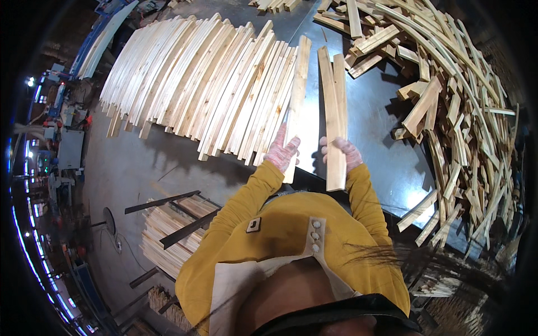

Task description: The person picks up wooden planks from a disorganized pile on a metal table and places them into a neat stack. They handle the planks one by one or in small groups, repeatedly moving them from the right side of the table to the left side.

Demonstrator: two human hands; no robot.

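Note:
My left hand (282, 150), in a pale reddish glove or coating, grips the lower part of an upright pale wooden slat (300, 78) at the right end of a row of slats (196, 84). My right hand (347, 151) is closed on two wooden slats (336, 168), which stand side by side, partly overlapping, just right of centre. The slats in the row lie roughly parallel on the metal table (370, 129), their lower ends uneven.
A jumbled heap of wood offcuts (426, 106) covers the table's right side. Below left, more slats (168, 229) rest by dark metal bars (188, 229). Machinery (70, 145) stands along the far left, and a small bundle of pieces (274, 5) lies at the top.

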